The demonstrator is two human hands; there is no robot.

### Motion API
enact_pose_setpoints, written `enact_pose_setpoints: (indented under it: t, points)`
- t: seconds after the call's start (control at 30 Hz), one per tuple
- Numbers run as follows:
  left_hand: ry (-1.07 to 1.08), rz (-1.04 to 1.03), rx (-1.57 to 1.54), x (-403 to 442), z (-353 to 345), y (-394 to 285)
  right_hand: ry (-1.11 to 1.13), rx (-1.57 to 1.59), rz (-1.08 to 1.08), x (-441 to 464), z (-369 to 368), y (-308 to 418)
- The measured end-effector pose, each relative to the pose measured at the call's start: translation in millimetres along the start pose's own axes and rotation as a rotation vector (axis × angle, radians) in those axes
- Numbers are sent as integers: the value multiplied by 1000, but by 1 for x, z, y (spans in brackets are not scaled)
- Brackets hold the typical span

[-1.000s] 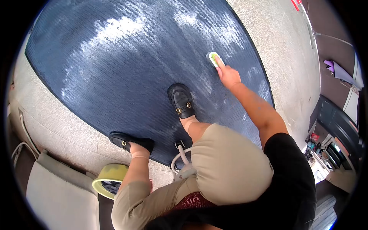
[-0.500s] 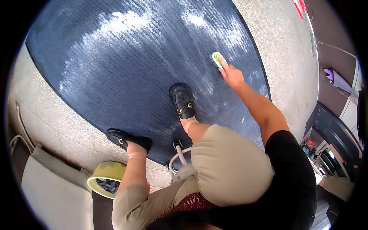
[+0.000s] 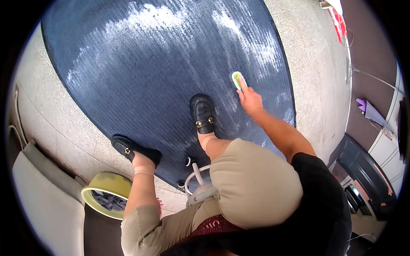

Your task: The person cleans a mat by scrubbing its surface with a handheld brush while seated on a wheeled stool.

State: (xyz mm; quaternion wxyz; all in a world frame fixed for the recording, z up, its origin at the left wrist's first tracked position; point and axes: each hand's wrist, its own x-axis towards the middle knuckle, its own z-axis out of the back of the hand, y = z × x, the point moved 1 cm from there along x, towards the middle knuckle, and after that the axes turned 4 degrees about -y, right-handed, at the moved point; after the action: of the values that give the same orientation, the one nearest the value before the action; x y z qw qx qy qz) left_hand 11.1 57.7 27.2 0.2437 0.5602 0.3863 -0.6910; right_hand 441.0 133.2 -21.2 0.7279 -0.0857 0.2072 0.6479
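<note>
My right hand (image 3: 251, 100) is closed around a small scrub brush (image 3: 235, 77) with a white rim and green top. One finger lies stretched along the brush, which rests on a dark blue ribbed mat (image 3: 141, 102). White suds (image 3: 153, 19) streak the mat beyond and beside the brush. Of my left hand (image 3: 159, 205), only fingertips show behind my left leg; whatever they touch is hidden.
My black loafers (image 3: 202, 112) are planted on the mat and at its edge. A wheeled stool base (image 3: 197, 174) stands beneath me. At left, a yellow-green basin (image 3: 92, 197) holds dark cloth beside a grey cushioned seat (image 3: 47, 200). Pale tiles (image 3: 314, 72) border the mat.
My right hand has drawn the brush back toward me and slightly left across the mat. The whole view has shifted a little.
</note>
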Motion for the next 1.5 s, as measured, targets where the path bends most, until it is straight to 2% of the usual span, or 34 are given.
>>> enact_pose_setpoints:
  t: [0.07, 0.1, 0.13, 0.17, 0.27, 0.3, 0.37, 0.4, 0.43, 0.47, 0.53, 0.63, 0.73, 0.8, 0.87, 1.0, 1.07, 1.13, 1.27, 1.33, 1.4, 1.5]
  points:
    - [35, 47, 452, 19, 145, 58, -85, -50, 108, 57, 10, 16]
    - [117, 69, 887, 12, 298, 116, -67, -25, 60, 90, 33, 44]
    - [221, 106, 1143, -10, 448, 175, -30, -24, -5, 123, 52, 64]
    - [155, 193, 1140, -61, 349, 134, -8, 17, -16, 146, 71, 81]
    - [97, 91, 1131, -55, 361, 143, 41, 27, -50, 132, 71, 81]
    - [67, 64, 1030, -30, 331, 136, 12, 40, -49, 113, 59, 65]
    - [-44, 18, 428, 3, 138, 69, 2, 71, -38, 44, 28, 32]
    - [-46, -3, 117, -17, 34, 22, 28, 53, 2, 1, 7, 15]
    - [-16, -34, -87, -53, -40, -16, 73, 75, 45, -44, -5, 3]
    - [-19, -38, -84, -61, -45, -17, 149, 50, 56, -77, -18, -7]
    - [-32, -120, -43, -62, -52, -14, 139, 53, 78, -91, -18, -15]
    - [-33, -166, -10, -35, -24, -4, -6, 25, 163, -8, -8, 28]
    - [-24, -150, -34, -12, -3, 1, -4, 53, 97, 80, 37, 88]
    - [-15, -136, -38, -6, 4, 1, -36, 96, 93, 84, 34, 90]
    - [-7, -128, -50, -2, 8, 1, 16, 37, 76, 45, 27, 74]
    - [12, -121, -69, 8, 9, -2, 145, 65, 241, -74, -20, 4]
    - [11, -114, -71, 12, 14, 0, 247, 24, 241, -83, -25, -1]
    - [2, -102, -75, 15, 19, 3, 89, 37, 320, -46, -13, 26]
    - [4, -75, -103, 23, 23, 7, 59, 1, 337, 85, 32, 138]
    - [10, -60, -112, 24, 25, 8, 7, 24, 350, 125, 40, 166]
    - [14, -60, -125, 23, 29, 8, 34, 31, 312, 109, 40, 164]
    - [-1, -132, -76, 39, 41, 16, 117, 22, 294, 30, 8, 98]
